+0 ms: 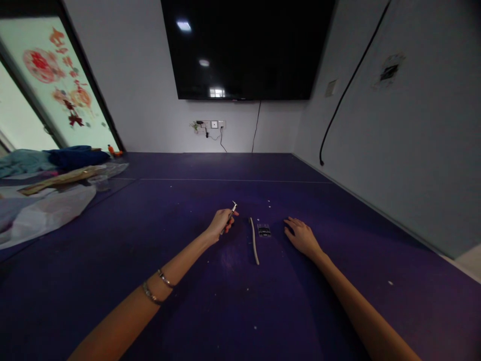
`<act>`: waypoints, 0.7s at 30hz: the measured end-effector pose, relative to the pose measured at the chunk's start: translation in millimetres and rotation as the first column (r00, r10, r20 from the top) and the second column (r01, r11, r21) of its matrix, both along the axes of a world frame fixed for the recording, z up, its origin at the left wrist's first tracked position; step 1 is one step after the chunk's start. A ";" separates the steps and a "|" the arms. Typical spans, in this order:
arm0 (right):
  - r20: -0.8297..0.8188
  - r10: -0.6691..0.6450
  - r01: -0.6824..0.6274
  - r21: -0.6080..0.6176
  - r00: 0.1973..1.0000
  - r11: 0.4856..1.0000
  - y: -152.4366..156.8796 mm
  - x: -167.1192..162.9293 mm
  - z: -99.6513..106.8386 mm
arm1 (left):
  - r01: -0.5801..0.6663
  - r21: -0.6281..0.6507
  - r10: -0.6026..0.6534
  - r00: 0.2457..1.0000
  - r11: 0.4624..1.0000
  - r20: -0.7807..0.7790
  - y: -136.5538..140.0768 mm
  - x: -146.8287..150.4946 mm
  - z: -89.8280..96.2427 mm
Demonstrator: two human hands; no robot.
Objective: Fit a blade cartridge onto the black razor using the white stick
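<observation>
Purple surface (225, 306) spreads across the view I steer by, with crumpled clear plastic (45, 220) at its far left. Further right, my left hand (221, 222) has its fingers curled tight, pinching a slim tool (233, 208) whose shiny tip points up and away. Just beside it a pale cord (254, 243) lies lengthwise, in one piece, and next to that sits a small clear pack (264, 230) with dark contents. Rightmost, my right hand (302, 237) lies palm down, fingers slightly spread, gripping nothing I can see. I judge this an early stage: the tool is taken up, while cord and pack remain unhandled.
</observation>
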State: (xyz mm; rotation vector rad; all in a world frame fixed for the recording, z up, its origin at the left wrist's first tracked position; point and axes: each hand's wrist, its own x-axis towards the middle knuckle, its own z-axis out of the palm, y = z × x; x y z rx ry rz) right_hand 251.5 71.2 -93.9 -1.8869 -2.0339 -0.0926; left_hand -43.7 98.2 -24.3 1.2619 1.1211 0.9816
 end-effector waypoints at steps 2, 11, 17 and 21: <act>-0.006 0.002 -0.002 0.003 1.000 1.000 -0.3 -0.6 0.5 | 0.005 0.069 -0.006 1.000 0.998 0.013 -3.7 7.4 0.7; 0.005 -0.006 0.006 -0.001 1.000 1.000 1.4 -1.3 -0.4 | 0.123 0.181 -0.125 0.992 0.976 0.001 -17.2 25.4 -1.9; -0.036 0.011 -0.010 0.028 0.999 1.000 1.3 -0.1 -3.9 | 0.133 0.245 -0.145 0.989 0.960 0.033 -21.0 23.9 -2.9; -0.205 0.093 -0.049 0.208 0.974 0.977 2.2 0.9 4.0 | 0.138 0.235 -0.158 0.985 0.962 0.072 -23.0 22.4 -5.4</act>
